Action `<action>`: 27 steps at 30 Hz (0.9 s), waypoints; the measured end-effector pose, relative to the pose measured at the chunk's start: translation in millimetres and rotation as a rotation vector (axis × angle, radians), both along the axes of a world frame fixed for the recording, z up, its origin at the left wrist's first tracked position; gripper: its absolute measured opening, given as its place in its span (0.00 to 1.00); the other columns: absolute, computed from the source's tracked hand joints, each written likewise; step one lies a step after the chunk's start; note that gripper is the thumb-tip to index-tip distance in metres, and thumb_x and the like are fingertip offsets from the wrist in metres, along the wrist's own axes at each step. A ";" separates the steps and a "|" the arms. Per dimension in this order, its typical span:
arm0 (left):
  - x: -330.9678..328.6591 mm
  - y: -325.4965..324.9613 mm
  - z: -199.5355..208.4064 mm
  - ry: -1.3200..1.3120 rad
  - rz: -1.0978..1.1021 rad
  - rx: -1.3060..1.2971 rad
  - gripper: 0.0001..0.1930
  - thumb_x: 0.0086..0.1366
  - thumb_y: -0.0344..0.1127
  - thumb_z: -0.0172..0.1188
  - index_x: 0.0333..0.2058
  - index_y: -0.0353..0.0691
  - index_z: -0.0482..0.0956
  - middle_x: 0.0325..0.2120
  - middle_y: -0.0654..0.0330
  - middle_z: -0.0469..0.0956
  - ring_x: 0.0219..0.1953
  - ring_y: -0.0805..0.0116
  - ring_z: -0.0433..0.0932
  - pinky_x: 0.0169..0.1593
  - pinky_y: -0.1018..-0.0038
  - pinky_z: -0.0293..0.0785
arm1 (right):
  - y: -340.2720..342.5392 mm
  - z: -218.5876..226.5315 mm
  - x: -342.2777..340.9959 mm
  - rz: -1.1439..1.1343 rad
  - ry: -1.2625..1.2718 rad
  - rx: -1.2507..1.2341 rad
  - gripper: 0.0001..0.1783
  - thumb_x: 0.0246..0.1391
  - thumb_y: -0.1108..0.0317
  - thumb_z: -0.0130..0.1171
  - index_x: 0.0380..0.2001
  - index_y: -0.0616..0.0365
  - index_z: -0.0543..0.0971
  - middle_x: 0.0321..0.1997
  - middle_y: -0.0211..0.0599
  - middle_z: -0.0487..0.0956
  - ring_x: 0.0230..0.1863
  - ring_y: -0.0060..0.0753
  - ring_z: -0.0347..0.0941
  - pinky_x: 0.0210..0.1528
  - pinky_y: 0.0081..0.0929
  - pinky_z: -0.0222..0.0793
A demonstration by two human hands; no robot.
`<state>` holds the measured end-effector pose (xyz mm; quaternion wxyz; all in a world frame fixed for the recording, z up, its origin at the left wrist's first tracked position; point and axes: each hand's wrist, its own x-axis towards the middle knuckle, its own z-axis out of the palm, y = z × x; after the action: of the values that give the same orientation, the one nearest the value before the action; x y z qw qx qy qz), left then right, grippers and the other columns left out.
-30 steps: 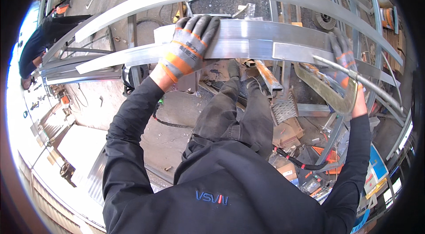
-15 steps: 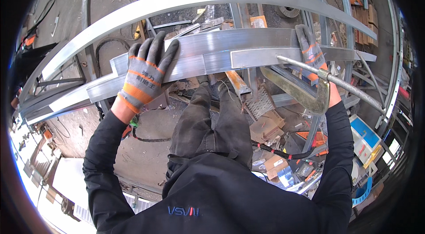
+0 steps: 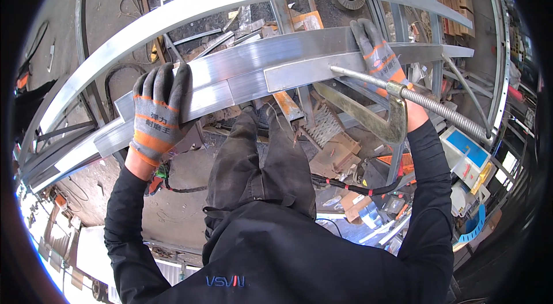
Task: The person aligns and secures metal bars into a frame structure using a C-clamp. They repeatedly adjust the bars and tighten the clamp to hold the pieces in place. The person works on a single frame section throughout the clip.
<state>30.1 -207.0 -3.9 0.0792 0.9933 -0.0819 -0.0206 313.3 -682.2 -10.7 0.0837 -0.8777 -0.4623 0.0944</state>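
- The overlapping metal bars point(image 3: 276, 45) lie across the scene, beyond the legs point(image 3: 230, 154); even support left and right should stop them sliding over each other.
- Left hand point(image 3: 155, 122): gloved fingers side by side, laid over the bars' left part; best placed clear of the cut ends.
- Right hand point(image 3: 380, 59): fingers reach over the far edge, just beyond the clamp point(image 3: 397, 120); a firm hold there would help against its weight.
- Worth checking that the screw point(image 3: 438, 111) sits square on the pale bar point(image 3: 308, 71).
- Neither thumb shows clearly and the bars' undersides are hidden: I cannot tell whether either hand pinches them, or whether the clamp bites.
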 end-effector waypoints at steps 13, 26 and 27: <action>-3.7 -5.1 0.0 -0.015 0.012 0.041 0.62 0.49 0.45 0.84 0.83 0.36 0.66 0.74 0.37 0.70 0.76 0.32 0.69 0.80 0.35 0.62 | 16.2 -25.5 7.5 0.169 -0.220 -0.021 0.54 0.54 0.42 0.79 0.77 0.61 0.75 0.77 0.57 0.73 0.77 0.68 0.71 0.81 0.64 0.68; -4.7 -15.2 -16.5 -0.095 0.034 0.088 0.57 0.54 0.45 0.84 0.81 0.35 0.68 0.71 0.37 0.72 0.74 0.33 0.71 0.77 0.33 0.63 | -9.0 -11.2 24.3 0.177 -0.209 -0.004 0.51 0.60 0.56 0.72 0.84 0.60 0.69 0.90 0.59 0.63 0.90 0.61 0.59 0.92 0.69 0.47; -4.6 -14.7 -17.1 -0.102 0.034 0.097 0.60 0.51 0.47 0.86 0.81 0.35 0.68 0.71 0.37 0.73 0.74 0.33 0.71 0.77 0.34 0.64 | -3.6 -13.0 19.6 0.235 -0.243 -0.082 0.52 0.59 0.54 0.73 0.84 0.59 0.69 0.90 0.60 0.62 0.90 0.62 0.58 0.92 0.70 0.47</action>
<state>25.5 -221.7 -21.0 0.0270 0.9970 -0.0678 0.0275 332.9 -685.8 -23.6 -0.0200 -0.8251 -0.5644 0.0156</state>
